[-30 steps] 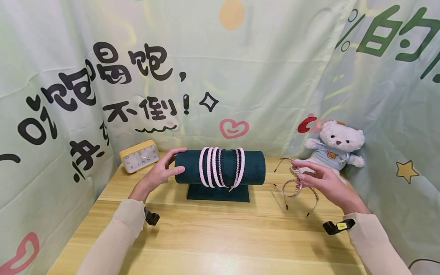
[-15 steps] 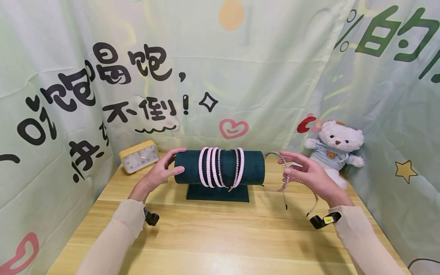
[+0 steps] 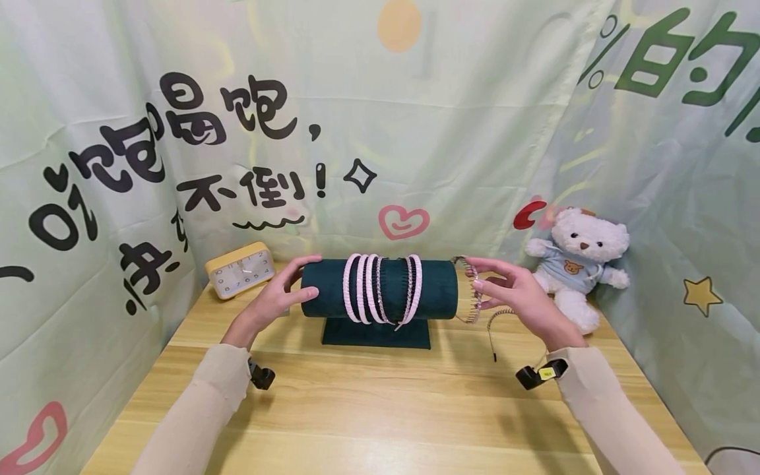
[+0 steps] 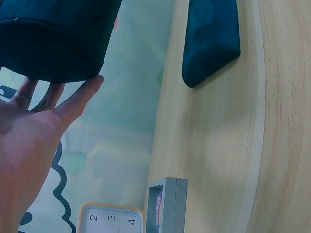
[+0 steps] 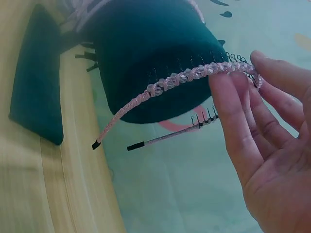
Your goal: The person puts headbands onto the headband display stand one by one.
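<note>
A dark green velvet headband stand (image 3: 439,290), a horizontal roll on a flat base, bears several pink headbands (image 3: 350,290) and thinner dark-toothed ones. My left hand (image 3: 276,300) holds the roll's left end, thumb in front and fingertips at the far side. Between thumb and fingers, my right hand (image 3: 516,297) pinches a pink headband with clear beads (image 5: 180,78) and small wire teeth. This headband stands at the roll's right end, its arch overlapping the end face in the right wrist view and its black-tipped ends on either side of the roll.
Another thin toothed headband (image 3: 490,333) lies on the wooden table (image 3: 368,409), partly behind my right hand. A white teddy bear (image 3: 584,244) sits back right. At back left stand a yellow clock (image 3: 240,270) and a small grey box (image 4: 177,208). Printed cloth (image 3: 475,165) surrounds the table.
My right hand has moved left with the beaded headband, from over the table near the bear to the roll's right end. The left hand has stayed on the stand.
</note>
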`<state>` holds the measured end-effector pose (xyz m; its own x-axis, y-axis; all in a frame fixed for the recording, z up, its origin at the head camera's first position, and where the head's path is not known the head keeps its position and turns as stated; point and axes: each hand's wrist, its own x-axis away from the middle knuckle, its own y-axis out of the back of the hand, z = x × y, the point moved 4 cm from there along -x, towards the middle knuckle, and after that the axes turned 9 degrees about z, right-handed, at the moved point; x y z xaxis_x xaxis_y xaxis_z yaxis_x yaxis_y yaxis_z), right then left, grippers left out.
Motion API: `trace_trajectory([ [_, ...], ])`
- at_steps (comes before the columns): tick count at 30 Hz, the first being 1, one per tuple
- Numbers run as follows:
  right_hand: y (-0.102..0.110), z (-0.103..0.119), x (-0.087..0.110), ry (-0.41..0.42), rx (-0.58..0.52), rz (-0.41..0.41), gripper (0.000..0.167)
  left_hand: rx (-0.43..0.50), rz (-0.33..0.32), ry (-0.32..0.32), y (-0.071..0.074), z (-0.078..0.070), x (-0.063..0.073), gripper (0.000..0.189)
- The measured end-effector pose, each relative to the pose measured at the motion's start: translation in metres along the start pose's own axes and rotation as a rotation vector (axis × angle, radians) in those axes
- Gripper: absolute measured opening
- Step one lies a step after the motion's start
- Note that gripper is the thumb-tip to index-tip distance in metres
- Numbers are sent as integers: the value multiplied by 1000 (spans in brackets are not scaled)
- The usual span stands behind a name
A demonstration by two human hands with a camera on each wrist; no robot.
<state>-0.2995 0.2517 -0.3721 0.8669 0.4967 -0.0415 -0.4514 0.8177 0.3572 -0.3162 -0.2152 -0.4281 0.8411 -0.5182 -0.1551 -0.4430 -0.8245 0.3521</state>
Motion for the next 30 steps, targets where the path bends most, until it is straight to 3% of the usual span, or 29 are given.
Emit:
trace_trajectory([
  [11, -15, 4, -15, 1, -60, 8, 55, 2, -1, 0, 0, -1, 1, 67],
  [22, -19, 4, -25, 8, 0, 26, 58, -2, -3, 4, 0, 0, -1, 69],
  [30, -20, 1, -28, 19, 41, -51, 52, 2, -1, 11, 0, -1, 1, 66],
])
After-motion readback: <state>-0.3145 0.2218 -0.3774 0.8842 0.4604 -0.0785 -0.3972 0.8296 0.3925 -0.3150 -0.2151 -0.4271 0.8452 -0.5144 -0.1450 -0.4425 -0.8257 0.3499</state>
